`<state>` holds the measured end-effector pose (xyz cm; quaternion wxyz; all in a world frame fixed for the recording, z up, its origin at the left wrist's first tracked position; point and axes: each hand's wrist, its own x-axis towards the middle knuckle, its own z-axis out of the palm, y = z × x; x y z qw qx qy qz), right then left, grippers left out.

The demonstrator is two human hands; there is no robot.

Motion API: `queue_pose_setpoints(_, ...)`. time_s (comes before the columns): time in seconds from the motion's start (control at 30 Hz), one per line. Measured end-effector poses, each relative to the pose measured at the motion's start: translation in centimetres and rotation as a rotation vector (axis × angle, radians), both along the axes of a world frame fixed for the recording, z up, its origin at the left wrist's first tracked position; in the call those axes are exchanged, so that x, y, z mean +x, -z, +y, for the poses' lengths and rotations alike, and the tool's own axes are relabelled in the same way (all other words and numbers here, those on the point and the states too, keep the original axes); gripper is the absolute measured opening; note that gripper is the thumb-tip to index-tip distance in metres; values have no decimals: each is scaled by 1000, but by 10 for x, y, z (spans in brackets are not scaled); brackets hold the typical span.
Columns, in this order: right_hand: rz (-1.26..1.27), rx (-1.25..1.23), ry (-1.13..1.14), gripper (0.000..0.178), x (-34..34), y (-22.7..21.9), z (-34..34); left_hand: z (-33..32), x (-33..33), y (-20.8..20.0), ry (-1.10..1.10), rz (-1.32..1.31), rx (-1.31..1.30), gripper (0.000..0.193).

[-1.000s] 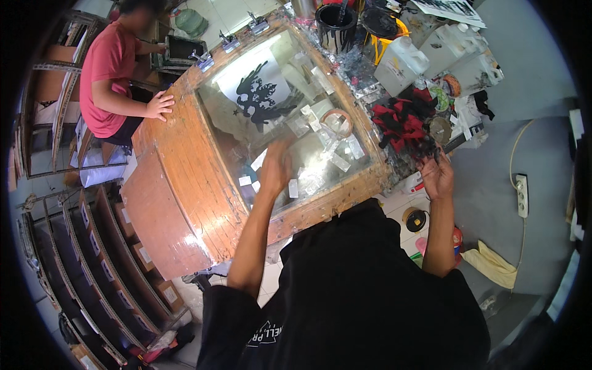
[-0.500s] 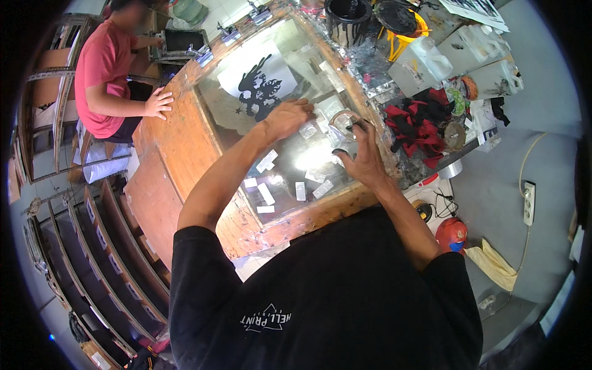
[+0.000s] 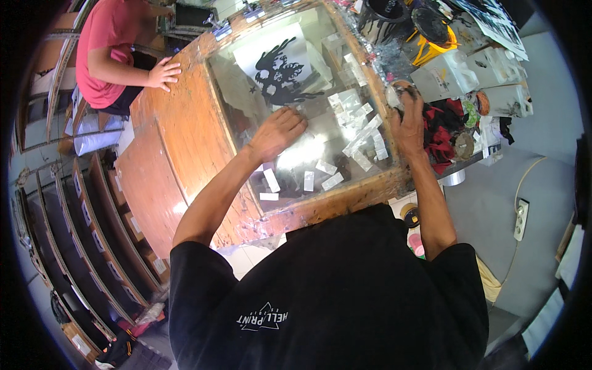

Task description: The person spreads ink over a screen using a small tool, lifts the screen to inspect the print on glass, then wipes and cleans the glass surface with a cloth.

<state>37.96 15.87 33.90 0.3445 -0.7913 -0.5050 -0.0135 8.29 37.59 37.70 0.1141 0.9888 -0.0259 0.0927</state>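
Observation:
A wooden-framed glass table (image 3: 185,123) fills the middle of the view. Under its glass lies a white sheet with a black winged figure (image 3: 280,58), and several small white tape strips (image 3: 364,132) are stuck on the glass. My left hand (image 3: 280,131) rests flat on the glass with the fingers spread, touching nothing else. My right hand (image 3: 407,117) is at the table's right edge, fingers closed around a roll of tape (image 3: 399,94). My black shirt hides the table's near edge.
A person in a red shirt (image 3: 105,49) sits at the far left with one hand (image 3: 163,73) flat on the wooden frame. Black buckets (image 3: 385,15), a yellow container (image 3: 431,43), white boxes and red cloth (image 3: 441,132) crowd the right side. Shelves run down the left.
My left hand slid farther across the glass. My right hand came from the red cloth over to the table's right edge and now grips the tape roll.

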Motion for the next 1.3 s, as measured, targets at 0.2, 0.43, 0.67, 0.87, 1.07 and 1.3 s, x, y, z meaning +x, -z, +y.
queue_pose_setpoints(0.2,59,72,185,57,-35,-3,-33,-52,-77,-47,-253,288,-345,31)
queue_pose_setpoints(0.43,434,-11,238,61,-58,8,-85,-137,-247,-14,-994,622,-1027,28)
queue_pose_setpoints(0.67,472,-6,138,62,-74,6,-78,-189,-272,13,-1186,326,-1040,46)
queue_pose_setpoints(0.87,518,-31,67,63,-105,-6,-66,-182,-248,15,-1130,307,-870,56)
queue_pose_setpoints(1.07,451,-50,79,60,-110,3,-82,-173,-229,10,-1286,675,-378,97)
queue_pose_setpoints(1.3,541,-39,152,55,-100,-6,-93,-148,-196,-20,-1275,741,-315,90)
